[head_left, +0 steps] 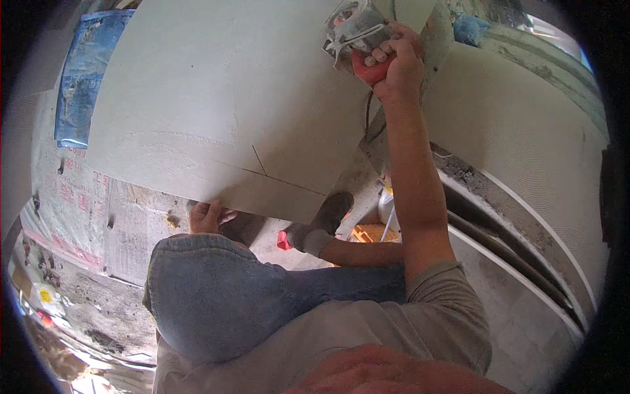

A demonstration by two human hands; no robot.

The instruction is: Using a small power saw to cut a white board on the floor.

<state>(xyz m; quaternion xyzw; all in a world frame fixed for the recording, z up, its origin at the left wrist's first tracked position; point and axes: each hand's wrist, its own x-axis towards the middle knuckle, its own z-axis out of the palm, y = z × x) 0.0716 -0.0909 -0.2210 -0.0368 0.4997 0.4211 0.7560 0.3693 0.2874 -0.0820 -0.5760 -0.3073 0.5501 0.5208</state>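
A large pale slab (197, 85), which looks like a tile or board, spans the upper middle, with a long dark line and a short crossing line drawn on its near part. At its upper right edge, my right hand (397, 56) is wrapped round the red handle of a dusty handheld power saw (357, 29) with a metal guard. The saw's blade cannot be made out, and a dark cord hangs below the handle. My left hand (209, 217) holds the slab's near edge at the lower left, its fingers partly hidden.
My jeans-clad knee (210, 289) and a dark shoe (336, 209) are close to the slab's near edge. Large ridged panels (525, 131) lean at the right. A blue sheet (92, 79) lies at the far left, an orange plastic object (374, 234) below the slab.
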